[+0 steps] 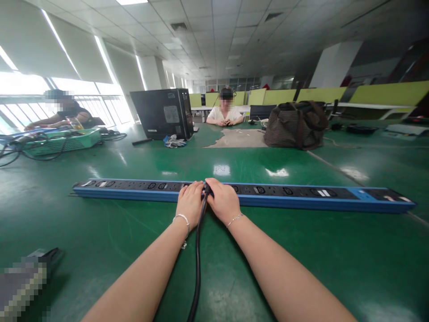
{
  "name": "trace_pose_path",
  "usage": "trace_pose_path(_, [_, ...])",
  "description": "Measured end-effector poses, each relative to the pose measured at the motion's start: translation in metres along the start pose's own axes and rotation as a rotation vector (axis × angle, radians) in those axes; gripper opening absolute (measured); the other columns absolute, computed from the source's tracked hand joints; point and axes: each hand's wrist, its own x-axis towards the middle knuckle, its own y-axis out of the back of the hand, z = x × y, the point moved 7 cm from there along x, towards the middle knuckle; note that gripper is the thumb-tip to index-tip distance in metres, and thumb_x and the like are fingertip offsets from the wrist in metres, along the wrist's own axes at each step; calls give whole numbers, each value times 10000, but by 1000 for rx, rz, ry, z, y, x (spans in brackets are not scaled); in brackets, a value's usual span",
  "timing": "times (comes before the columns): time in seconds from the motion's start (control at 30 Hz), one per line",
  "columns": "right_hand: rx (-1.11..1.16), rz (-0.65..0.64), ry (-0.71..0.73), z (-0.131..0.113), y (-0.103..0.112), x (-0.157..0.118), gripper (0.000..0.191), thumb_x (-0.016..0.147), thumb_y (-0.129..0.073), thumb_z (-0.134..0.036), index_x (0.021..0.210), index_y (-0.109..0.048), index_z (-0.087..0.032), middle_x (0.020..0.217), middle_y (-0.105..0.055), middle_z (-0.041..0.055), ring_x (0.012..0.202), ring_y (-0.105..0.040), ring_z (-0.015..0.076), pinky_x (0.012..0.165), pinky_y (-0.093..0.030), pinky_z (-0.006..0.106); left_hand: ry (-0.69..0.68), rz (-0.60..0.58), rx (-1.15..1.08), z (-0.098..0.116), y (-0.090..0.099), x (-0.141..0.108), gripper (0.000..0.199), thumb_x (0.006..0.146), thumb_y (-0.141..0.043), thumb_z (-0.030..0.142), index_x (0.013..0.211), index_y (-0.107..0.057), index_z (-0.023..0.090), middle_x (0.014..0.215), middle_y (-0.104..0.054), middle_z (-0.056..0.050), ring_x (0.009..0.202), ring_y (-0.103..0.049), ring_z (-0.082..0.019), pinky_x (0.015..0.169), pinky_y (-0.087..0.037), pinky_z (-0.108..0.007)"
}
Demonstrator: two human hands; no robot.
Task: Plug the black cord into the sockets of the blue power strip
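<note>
Black plug (207, 189) between fingers (213, 182) — at blue power strip (259, 201).

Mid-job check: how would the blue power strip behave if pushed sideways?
The blue power strip is probably stiff: its long edges run straight. It seems unlikely to roll, being flat-sided and lying flat. On the glossy green tabletop, it may slide fairly easily.

Power strip (134, 195): blue casing, metal-looking, smooth, low sheen; socket face black plastic. Cable (197, 259): black, smooth, rubbery. Surface (335, 250): green, smooth, glossy, lights mirrored; I note duller grey patch (239, 139). Bracelets (182, 217): shiny silvery metal. Basket (60, 144): green plastic. Computer case (152, 112): black, smooth. Gloves (174, 142): matt cloth, I judge knitted. Bag (284, 127): textured cloth, matt.
</note>
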Motion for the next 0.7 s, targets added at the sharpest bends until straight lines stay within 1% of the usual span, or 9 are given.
trace_pose_path(0.2, [-104,-77,-37,-6,5,4,365,867,-445,-242,1213,-527,-164,1227,-598,75,1042,-578,184,885,-393,328,6,46,-25,-1,0,0,400,833,-425,258,1216,-489,159,1295,-547,-105,1222,-464,-227,1051,-283,-417])
trace_pose_path(0.37, [-145,-68,-72,-10,5,5,325,877,-395,-199,1158,-551,-153,1190,-614,84,986,-593,180,853,-386,313,9,40,-37,1,4,1,387,826,-416,239,1195,-502,159,1273,-565,-100,1200,-481,-222,1030,-308,-398])
trace_pose_path(0.5, [-156,-64,-87,-10,4,7,306,878,-399,-208,1138,-556,-169,1158,-630,72,970,-594,177,833,-383,304,14,61,-42,2,6,1,373,825,-419,238,1176,-515,153,1249,-581,-97,1174,-499,-225,1020,-316,-398])
trace_pose_path(0.7, [-201,-109,-99,-8,1,11,314,899,-340,-187,1145,-534,-174,1163,-621,73,964,-593,165,803,-385,302,15,72,-54,1,4,1,371,831,-411,226,1181,-514,156,1248,-579,-91,1182,-489,-224,1018,-310,-390])
